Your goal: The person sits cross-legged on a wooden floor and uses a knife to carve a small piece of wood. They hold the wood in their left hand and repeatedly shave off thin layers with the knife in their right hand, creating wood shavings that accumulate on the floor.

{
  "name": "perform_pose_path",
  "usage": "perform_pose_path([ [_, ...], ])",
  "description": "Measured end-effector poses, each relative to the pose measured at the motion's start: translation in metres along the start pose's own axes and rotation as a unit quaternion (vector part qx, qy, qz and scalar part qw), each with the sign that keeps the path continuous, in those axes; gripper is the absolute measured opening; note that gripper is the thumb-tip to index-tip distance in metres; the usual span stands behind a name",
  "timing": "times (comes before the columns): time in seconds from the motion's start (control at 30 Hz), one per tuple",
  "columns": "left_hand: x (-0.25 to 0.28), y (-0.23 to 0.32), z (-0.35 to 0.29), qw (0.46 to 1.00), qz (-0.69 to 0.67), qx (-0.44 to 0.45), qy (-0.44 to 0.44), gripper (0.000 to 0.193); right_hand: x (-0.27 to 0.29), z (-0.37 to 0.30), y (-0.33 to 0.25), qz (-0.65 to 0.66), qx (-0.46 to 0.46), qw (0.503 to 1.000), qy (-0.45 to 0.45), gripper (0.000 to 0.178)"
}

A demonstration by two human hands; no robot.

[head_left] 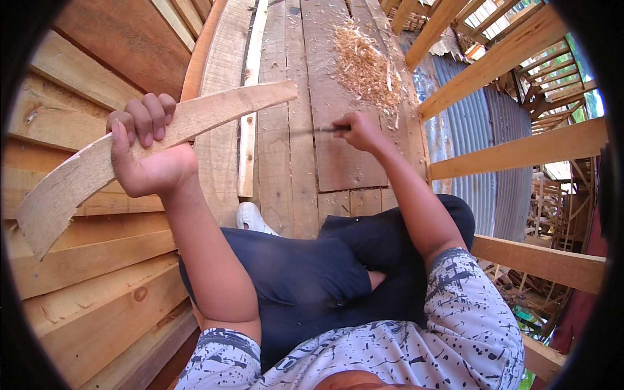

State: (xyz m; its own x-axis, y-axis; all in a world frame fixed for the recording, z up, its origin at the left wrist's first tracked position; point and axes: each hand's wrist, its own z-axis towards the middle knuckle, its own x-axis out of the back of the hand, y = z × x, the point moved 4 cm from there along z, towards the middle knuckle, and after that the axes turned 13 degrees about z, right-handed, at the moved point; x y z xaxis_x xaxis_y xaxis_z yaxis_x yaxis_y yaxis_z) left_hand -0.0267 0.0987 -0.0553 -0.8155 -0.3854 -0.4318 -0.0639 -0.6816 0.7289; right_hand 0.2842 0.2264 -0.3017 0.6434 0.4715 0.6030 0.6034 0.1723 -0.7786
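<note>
Gripping the board (221, 112) near its middle, my left hand (148, 153) holds it aslant before the planks (97, 273). Its right end crosses my view of the pale strip (247, 153) on the floor (279, 175). A blurred, dark tool (329, 129) juts left from my right hand (361, 132), closed around it; shavings (367, 68) lie beyond.

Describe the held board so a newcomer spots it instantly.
Start at the plank wall along the left side. In front of it, the left hand grips a pale, flat board that slants from lower left up toward the middle. Unlike the wall's planks and the narrow strip on the floor, it is hand-held, both ends free.
</note>
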Motion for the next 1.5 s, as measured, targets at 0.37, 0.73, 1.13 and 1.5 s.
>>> perform_pose_path([
  [0.37, 0.000, -0.001, -0.002, 0.999, -0.025, 0.019, -0.004, 0.032, 0.019, -0.028, -0.067, -0.062, -0.024, 0.974, -0.216, 0.028],
  [0.73, 0.002, -0.001, -0.001, 1.000, -0.004, 0.002, -0.016, 0.033, 0.005, -0.047, -0.111, -0.052, 0.050, 0.989, -0.133, 0.021],
  [1.13, 0.001, -0.001, -0.001, 1.000, -0.008, 0.005, -0.013, 0.033, 0.008, -0.045, -0.110, -0.011, 0.049, 0.999, 0.010, 0.017],
  [1.5, 0.003, 0.002, -0.002, 1.000, -0.014, 0.003, -0.002, 0.032, 0.100, -0.033, -0.057, 0.040, -0.085, 0.979, 0.183, 0.041],
])
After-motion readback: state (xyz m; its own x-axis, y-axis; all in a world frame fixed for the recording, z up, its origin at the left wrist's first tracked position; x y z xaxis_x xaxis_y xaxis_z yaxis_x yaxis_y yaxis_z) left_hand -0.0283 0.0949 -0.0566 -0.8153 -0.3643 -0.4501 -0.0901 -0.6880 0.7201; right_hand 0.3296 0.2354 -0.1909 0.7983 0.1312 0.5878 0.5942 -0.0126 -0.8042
